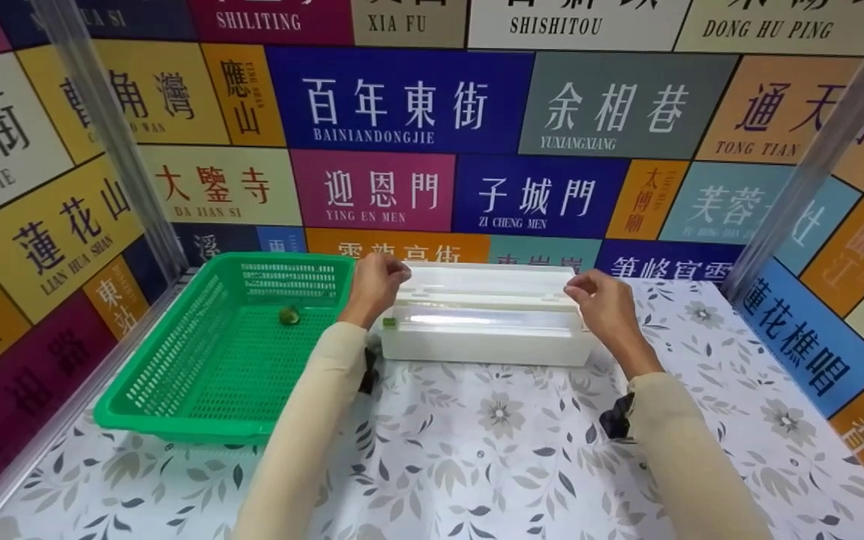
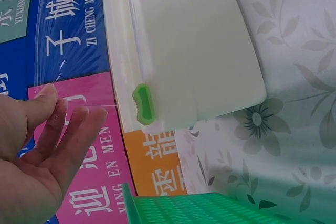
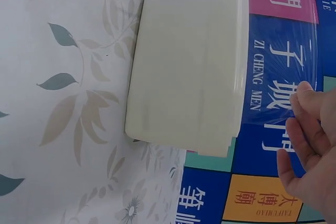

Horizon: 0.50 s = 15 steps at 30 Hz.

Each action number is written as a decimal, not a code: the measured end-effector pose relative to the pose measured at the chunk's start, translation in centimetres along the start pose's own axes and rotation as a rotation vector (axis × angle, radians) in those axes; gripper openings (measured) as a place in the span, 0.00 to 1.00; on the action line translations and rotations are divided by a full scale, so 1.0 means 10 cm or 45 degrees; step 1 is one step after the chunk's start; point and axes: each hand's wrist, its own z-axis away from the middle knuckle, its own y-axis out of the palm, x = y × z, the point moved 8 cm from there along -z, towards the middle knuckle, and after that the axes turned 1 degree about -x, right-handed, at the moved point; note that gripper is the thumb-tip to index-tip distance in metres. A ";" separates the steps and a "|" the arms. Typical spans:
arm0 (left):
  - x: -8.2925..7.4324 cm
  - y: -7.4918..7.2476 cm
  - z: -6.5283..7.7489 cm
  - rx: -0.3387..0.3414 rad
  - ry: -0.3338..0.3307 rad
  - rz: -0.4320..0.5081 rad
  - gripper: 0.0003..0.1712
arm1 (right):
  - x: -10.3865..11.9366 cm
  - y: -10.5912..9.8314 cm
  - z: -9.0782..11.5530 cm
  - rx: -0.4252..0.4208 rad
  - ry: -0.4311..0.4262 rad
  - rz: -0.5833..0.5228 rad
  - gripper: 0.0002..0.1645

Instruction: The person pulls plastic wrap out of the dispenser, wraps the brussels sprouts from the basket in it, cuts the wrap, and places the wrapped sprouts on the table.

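The left hand (image 1: pixel 378 286) and right hand (image 1: pixel 609 301) pinch opposite ends of clear film (image 2: pixel 76 69), apparently keeping it taut above the white box (image 1: pixel 484 349), on the worktop (image 1: pixel 469 465) right of the green basket (image 1: pixel 177 427).

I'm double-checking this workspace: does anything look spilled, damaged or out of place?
Nothing stands out. The left hand and right hand pinch clear film from the white box, which looks undamaged; one small green item lies in the green basket.
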 end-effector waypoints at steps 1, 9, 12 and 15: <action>0.00 0.00 0.00 0.004 -0.006 0.003 0.09 | 0.00 -0.01 0.00 0.007 0.007 -0.006 0.12; -0.03 -0.08 0.01 0.033 -0.037 0.211 0.10 | 0.02 -0.12 0.03 -0.006 0.074 -0.052 0.14; -0.05 -0.11 0.02 0.056 -0.050 0.327 0.11 | 0.06 -0.19 0.03 -0.033 0.081 -0.058 0.15; -0.08 -0.15 0.01 0.063 -0.054 0.372 0.11 | 0.12 -0.24 0.02 -0.048 0.074 -0.054 0.16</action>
